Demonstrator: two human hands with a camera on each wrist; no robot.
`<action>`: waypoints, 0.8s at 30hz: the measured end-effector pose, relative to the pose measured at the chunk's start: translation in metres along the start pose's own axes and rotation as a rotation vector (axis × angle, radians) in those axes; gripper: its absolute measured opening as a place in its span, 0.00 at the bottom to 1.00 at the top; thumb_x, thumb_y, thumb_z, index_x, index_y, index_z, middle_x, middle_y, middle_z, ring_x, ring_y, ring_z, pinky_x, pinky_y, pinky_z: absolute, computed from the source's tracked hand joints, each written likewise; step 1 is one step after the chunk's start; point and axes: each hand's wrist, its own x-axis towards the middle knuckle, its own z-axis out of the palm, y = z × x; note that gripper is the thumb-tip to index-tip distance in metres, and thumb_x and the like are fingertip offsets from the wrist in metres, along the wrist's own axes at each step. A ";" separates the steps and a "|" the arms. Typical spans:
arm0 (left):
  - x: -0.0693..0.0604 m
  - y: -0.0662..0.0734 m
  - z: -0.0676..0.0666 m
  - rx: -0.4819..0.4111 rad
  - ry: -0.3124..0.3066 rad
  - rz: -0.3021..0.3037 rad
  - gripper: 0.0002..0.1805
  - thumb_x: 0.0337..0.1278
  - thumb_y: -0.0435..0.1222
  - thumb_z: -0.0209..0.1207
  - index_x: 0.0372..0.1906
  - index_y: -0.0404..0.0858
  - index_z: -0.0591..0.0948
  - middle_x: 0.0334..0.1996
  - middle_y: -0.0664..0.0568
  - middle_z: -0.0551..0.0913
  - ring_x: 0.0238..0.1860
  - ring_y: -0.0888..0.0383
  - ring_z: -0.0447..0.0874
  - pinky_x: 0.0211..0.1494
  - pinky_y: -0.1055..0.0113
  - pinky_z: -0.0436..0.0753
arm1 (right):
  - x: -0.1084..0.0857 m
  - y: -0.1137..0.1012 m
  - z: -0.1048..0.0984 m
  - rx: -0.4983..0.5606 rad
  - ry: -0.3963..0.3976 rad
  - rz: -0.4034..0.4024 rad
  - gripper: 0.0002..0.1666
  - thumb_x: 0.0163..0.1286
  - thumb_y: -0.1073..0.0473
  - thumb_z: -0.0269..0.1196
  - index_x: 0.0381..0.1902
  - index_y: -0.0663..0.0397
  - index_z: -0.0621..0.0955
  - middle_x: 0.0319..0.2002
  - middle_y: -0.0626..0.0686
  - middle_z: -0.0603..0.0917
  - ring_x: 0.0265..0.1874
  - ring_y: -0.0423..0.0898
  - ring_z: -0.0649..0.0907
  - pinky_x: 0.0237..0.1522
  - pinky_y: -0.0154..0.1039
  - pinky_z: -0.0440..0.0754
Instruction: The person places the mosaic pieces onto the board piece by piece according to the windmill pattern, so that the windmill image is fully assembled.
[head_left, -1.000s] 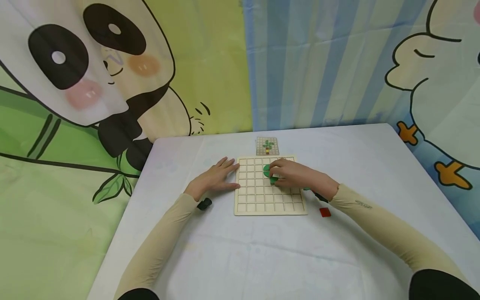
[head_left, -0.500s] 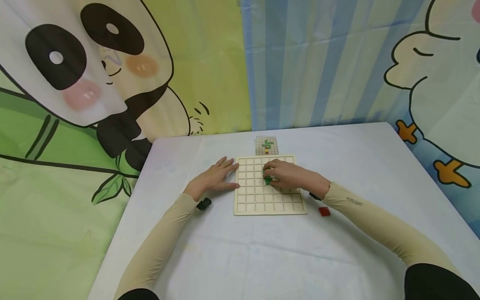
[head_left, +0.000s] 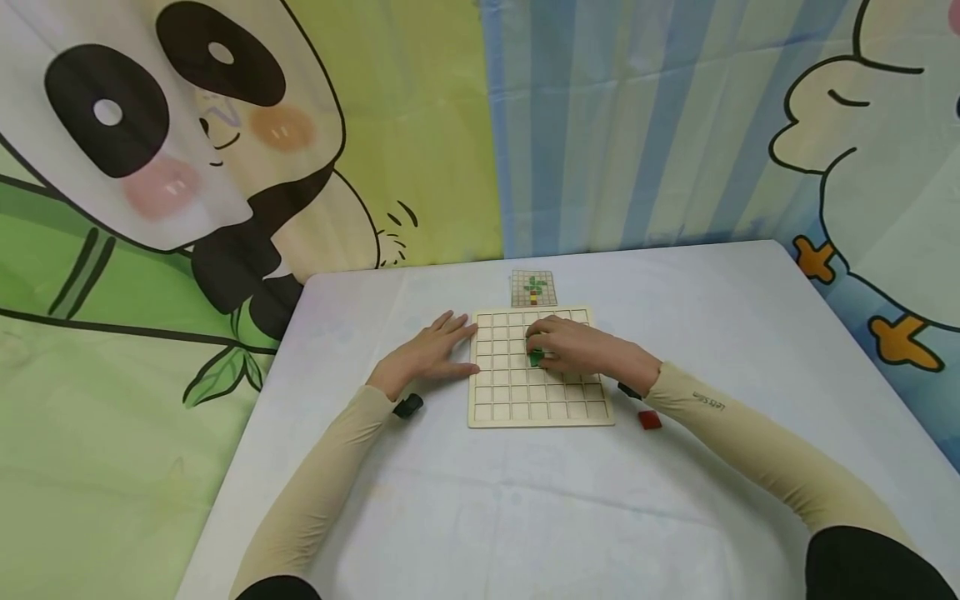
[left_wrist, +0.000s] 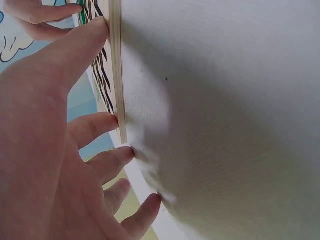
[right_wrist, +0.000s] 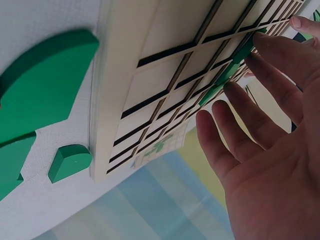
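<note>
Over the last second the right hand [head_left: 573,346] has slid a little leftward on the board [head_left: 540,412], its sleeve [head_left: 738,433] following, and the green pieces [head_left: 536,359] there now show less beneath the fingers. The left hand [head_left: 426,354] has stayed put.

The right arm comes in from the lower right, palm down over the grid, fingers bent downward. In its wrist view the thumb and index tips touch one green piece and the middle finger reaches the next; the other two fingers are lightly bent. Whether they pinch or merely touch cannot be told.

The left hand lies at the board's left edge, fingers spread and fairly straight, thumb and index tips against the rim, gripping nothing.

A large green piece [right_wrist: 55,85] and a small green piece [right_wrist: 70,162] lie on the table [head_left: 450,508] beside the board's right edge. A red piece [head_left: 650,420] lies nearer the person, and a card [head_left: 534,289] beyond the far edge.
</note>
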 end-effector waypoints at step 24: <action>-0.003 0.001 -0.002 -0.033 0.002 0.007 0.50 0.60 0.68 0.55 0.81 0.52 0.54 0.82 0.50 0.47 0.83 0.47 0.34 0.83 0.46 0.49 | 0.001 -0.003 0.000 0.016 0.025 -0.021 0.14 0.70 0.58 0.67 0.52 0.53 0.84 0.60 0.61 0.79 0.60 0.57 0.78 0.60 0.52 0.80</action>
